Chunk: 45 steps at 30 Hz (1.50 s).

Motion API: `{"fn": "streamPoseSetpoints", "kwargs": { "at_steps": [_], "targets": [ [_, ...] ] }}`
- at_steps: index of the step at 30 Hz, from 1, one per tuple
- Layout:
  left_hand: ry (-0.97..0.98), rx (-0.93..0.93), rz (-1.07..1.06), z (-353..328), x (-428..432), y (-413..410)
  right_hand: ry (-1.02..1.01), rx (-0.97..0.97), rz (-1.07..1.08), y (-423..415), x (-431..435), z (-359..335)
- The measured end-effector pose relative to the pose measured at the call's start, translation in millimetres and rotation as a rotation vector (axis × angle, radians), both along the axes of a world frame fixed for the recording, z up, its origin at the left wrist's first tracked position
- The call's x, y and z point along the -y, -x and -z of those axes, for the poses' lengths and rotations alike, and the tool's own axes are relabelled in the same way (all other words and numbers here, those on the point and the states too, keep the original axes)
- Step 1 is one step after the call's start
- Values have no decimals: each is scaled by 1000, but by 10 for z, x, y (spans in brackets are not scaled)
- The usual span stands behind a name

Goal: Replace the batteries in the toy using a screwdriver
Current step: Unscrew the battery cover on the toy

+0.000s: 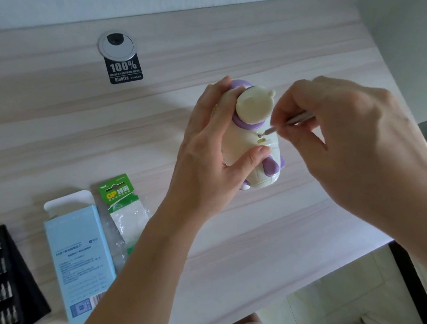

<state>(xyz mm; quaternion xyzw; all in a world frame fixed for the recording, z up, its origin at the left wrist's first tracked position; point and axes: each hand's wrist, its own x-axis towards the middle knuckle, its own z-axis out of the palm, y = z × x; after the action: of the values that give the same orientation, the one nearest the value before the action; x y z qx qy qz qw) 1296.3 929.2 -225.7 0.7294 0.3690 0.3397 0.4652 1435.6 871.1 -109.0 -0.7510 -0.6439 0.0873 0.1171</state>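
Toy (251, 141) stands on the table (70, 130), gripped by the left hand (213, 146), thumb on its front, fingers behind. Right hand (336, 131) pinches the screwdriver (289, 122), tip at the toy's screw.

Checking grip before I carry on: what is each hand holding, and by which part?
The left hand grips the toy around its body. The right hand pinches the screwdriver by its handle, tip against the toy.
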Motion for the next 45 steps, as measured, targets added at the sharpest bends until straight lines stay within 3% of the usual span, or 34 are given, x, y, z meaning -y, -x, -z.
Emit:
{"fn": "streamPoseSetpoints", "kwargs": {
  "at_steps": [8,14,20,28,36,40,45],
  "targets": [
    [9,-12,-9,-13,13,7,-10,-19,116,-13,19,-7],
    [-11,-35,-20,-32,17,4,-40,-91,24,-46,89,42],
    [21,-58,-26,-61,20,-1,-33,11,135,-75,34,55],
    [88,-73,-22,-100,24,-2,-65,-189,14,-134,118,141],
    [47,-217,-83,-262,30,-15,-47,-190,200,-203,262,235],
    [30,-262,-133,-336,65,-52,-29,-386,310,-253,267,262],
    [38,-285,-308,-338,188,-25,18,-472,285,-327,298,369]
  ]
}}
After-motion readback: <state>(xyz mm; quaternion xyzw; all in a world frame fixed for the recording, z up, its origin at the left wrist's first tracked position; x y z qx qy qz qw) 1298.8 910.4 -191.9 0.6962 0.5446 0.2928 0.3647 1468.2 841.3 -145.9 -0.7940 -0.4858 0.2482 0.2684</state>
